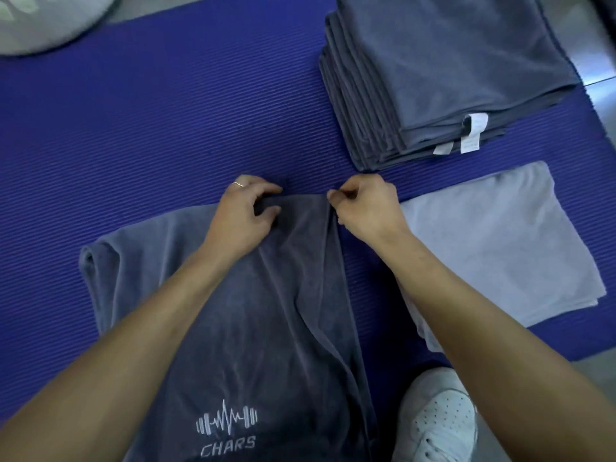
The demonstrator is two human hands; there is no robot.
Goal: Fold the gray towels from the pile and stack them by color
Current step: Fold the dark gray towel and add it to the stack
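Note:
A dark gray towel [253,328] with a white "CHARS" logo lies partly folded on the purple mat [150,135], running from the centre down toward me. My left hand [245,215] pinches its far edge. My right hand [365,205] pinches the far right corner of the same towel. A tall stack of folded dark gray towels [443,71] sits at the far right. In front of that stack lies a folded light gray towel [500,245], just right of my right forearm.
A white shoe [436,425] shows at the bottom right, beside the dark towel. A pale rounded object [43,18] lies at the top left corner. Bare floor [596,61] borders the mat on the right. The mat's left half holds nothing but ribbed surface.

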